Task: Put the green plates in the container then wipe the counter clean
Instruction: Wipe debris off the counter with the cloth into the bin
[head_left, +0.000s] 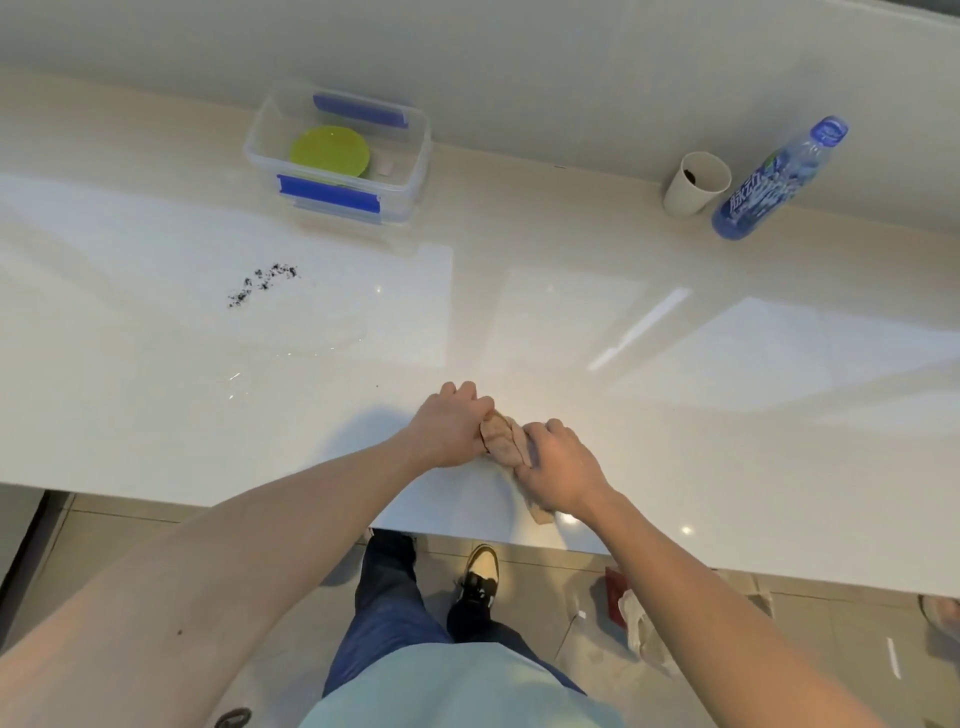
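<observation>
Green plates (329, 150): stowed in container (415, 171), far worktop (675, 415). Step: wiping. Left hand (449, 428) and right hand (558, 470) each curl a closed grip on bunched cloth (501, 439), seemingly wringing it. Next: reach dark crumbs (262, 283), far left. Paper cup (696, 182), bottle (774, 182) well clear.

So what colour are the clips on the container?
Blue clips on a clear container, seen in the head view.
</observation>
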